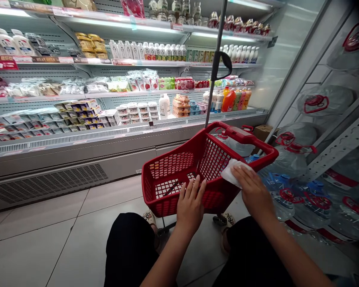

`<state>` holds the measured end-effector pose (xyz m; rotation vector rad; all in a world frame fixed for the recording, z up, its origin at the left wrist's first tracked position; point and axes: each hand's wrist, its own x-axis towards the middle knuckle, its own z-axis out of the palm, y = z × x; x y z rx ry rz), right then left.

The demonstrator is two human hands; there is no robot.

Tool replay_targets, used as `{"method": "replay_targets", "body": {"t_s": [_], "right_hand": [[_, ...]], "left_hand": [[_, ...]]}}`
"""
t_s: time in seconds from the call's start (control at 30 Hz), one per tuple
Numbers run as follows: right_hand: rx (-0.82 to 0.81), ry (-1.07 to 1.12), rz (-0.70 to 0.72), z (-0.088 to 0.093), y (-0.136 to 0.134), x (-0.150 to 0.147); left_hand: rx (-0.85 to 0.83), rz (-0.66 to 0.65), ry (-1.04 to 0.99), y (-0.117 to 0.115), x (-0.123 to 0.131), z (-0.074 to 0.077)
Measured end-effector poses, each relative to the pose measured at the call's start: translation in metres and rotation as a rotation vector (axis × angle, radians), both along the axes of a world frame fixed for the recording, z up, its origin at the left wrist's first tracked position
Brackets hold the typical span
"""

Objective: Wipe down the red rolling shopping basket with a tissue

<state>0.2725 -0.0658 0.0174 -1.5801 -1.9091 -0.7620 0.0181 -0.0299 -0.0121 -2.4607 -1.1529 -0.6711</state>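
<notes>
A red plastic shopping cart [167, 209] with a mesh basket stands on the floor between my legs. My left hand [191, 203] lies against the near side of the basket, its fingers stretched out over the rim, holding nothing. With my right hand [251, 187] I press a white cloth or tissue [233, 172] on the basket's rim, close to the cart's handle [242, 134]; the fingers lie over the cloth. I cannot tell whether it is paper or fabric. A thin dark item [171, 188] lies in the basket.
A chilled display case [131, 149] stocked with cartons, tubs and bottles runs along the back. A grey pole with a black grip [215, 65] rises behind the cart. Large water bottles [312, 199] with red handles are stacked on the right. Pale tiles [56, 239] cover the floor.
</notes>
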Motion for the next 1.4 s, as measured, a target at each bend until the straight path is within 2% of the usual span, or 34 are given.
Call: {"method": "replay_targets", "body": {"t_s": [0.1,0.17,0.23,0.33,0.4,0.57,0.63,0.7,0.8,0.87,0.93,1.03,1.1,1.17,1.3,1.4], "right_hand": [[-0.041,-0.059,0.103,-0.009,0.006,-0.033],[-0.082,-0.102,0.151,-0.012,0.007,-0.039],[-0.091,-0.114,0.136,-0.008,0.004,-0.026],[-0.053,-0.081,0.029,0.001,-0.001,0.002],[-0.036,-0.062,-0.013,0.003,-0.001,0.005],[-0.068,-0.102,0.124,-0.011,0.005,-0.046],[-0.099,-0.123,0.169,-0.014,0.004,-0.053],[-0.105,-0.124,0.146,-0.012,0.000,-0.040],[-0.057,-0.082,0.019,-0.004,-0.006,-0.007],[-0.031,-0.048,-0.047,-0.002,-0.007,0.001],[-0.026,-0.041,-0.045,-0.004,-0.004,-0.011],[-0.048,-0.082,0.064,-0.014,0.001,-0.047],[-0.079,-0.115,0.135,-0.017,0.003,-0.061],[-0.087,-0.122,0.144,-0.016,0.000,-0.054],[-0.036,-0.058,0.002,-0.005,-0.006,-0.015],[-0.022,-0.034,-0.013,-0.006,-0.004,-0.017]], "left_hand": [[0.008,-0.018,-0.003,0.001,-0.001,0.000],[0.022,-0.040,0.015,0.003,-0.006,0.001],[0.026,-0.050,0.031,0.005,-0.012,0.002],[0.014,-0.020,0.019,0.005,-0.015,0.002],[-0.005,0.012,-0.005,0.004,-0.012,0.000],[0.003,0.011,0.001,0.004,-0.010,-0.003],[0.025,-0.005,0.020,0.006,-0.014,-0.004],[0.038,-0.010,0.029,0.007,-0.018,-0.004],[0.047,0.013,0.016,0.007,-0.017,-0.007],[0.052,0.041,-0.007,0.005,-0.013,-0.010],[0.058,0.077,-0.036,0.002,-0.008,-0.012],[0.065,0.115,-0.058,0.000,-0.006,-0.015],[0.067,0.106,-0.047,0.000,-0.011,-0.014],[0.063,0.074,-0.020,0.000,-0.017,-0.013],[0.051,0.056,0.001,-0.003,-0.021,-0.013],[0.042,0.095,-0.037,-0.005,-0.015,-0.015]]}}
